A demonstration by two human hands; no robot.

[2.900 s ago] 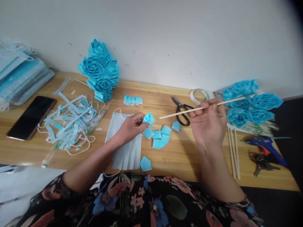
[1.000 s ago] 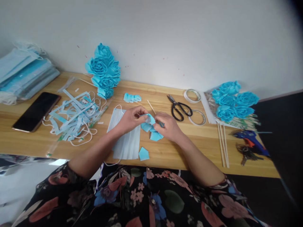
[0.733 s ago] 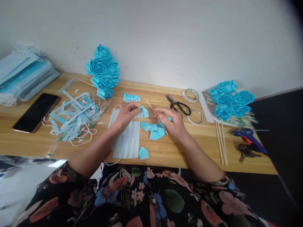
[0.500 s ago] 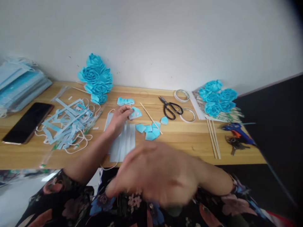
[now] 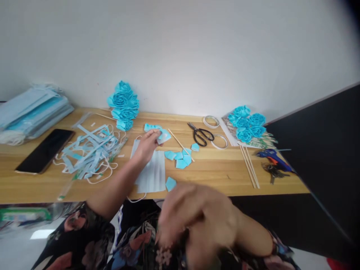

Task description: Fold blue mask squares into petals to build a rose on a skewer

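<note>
Between the thumb and fingers of my left hand (image 5: 148, 145) is a light blue cut piece of mask fabric (image 5: 165, 136), held just above the table. Under that wrist lies a pleated face mask (image 5: 153, 173). My right hand (image 5: 198, 221) is close to the camera, in front of the table edge, bent and smeared by motion, so its grip is hidden. Just beyond it lies a single blue fabric piece (image 5: 170, 184). Several cut blue pieces (image 5: 181, 163) sit mid-table with a thin wooden stick (image 5: 178, 141) across them. A gathered blue strip (image 5: 150, 127) lies behind my left hand.
Black-handled scissors (image 5: 200, 135) and tape rolls (image 5: 210, 122) lie at the back. Blue fabric roses (image 5: 123, 105) stand left, more roses (image 5: 244, 127) right. Also here: sticks (image 5: 249, 167), glue gun (image 5: 272, 158), keys (image 5: 272, 173), strap scraps (image 5: 90, 150), phone (image 5: 45, 150), stacked masks (image 5: 32, 112).
My right hand has shifted slightly right and down, uncovering a blue piece near the table edge. My left hand keeps its piece. The whole view has shifted a little.
</note>
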